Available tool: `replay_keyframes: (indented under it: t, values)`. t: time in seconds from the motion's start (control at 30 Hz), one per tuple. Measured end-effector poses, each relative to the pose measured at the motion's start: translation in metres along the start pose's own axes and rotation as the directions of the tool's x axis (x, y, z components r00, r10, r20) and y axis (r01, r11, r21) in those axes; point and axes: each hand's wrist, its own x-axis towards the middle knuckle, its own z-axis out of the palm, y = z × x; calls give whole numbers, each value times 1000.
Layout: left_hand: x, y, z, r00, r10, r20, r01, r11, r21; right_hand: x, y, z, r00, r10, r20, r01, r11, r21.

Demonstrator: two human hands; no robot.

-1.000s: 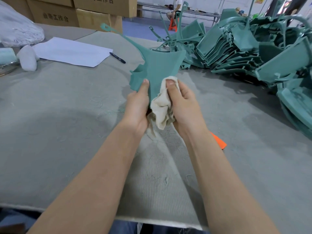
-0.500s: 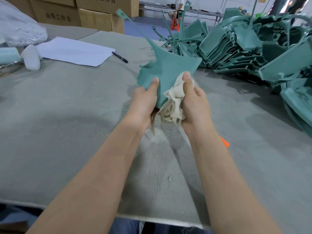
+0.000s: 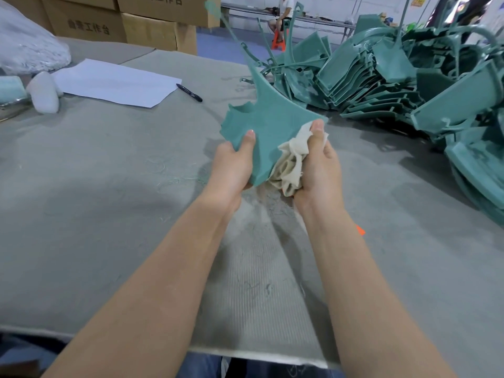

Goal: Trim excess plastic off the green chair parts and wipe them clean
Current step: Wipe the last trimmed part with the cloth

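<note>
While my left hand (image 3: pixel 231 167) grips the green chair part (image 3: pixel 270 129) above the table (image 3: pixel 95 173), my right hand (image 3: pixel 317 167) presses a bunched cloth (image 3: pixel 289 162) against it.

The matt green plastic chair part (image 3: pixel 275 129) meets a crumpled off-white cloth (image 3: pixel 289 165) above the rough grey felt-like table (image 3: pixel 109 186).

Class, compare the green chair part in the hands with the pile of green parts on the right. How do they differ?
The held part is one piece, lifted off the table by the left hand; the pile is many pieces stacked and lying on it. The right hand presses a cloth against the held part; no hand or cloth touches the pile. Both are the same green plastic.
</note>
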Motion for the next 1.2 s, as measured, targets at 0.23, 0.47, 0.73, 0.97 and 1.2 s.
replay_keyframes:
  t: [0.23,0.47,0.73,0.97,1.2]
  values:
    - [-1,5,-10,989,-8,-151,-23,980,-199,-18,26,19,972,-17,234,93,943,-319]
    - [-2,10,-13,988,-155,17,156,973,-170,-14,19,16,965,-94,245,173,930,-324]
    - [3,10,-12,969,-191,155,216,963,-161,-10,17,14,974,-152,166,190,950,-249]
    - [-1,2,-3,977,-179,114,180,984,2,4,0,-8,999,-48,-17,48,998,-35]
    - [2,0,-6,974,-190,127,185,982,49,7,-4,-9,998,47,-45,-43,995,85]
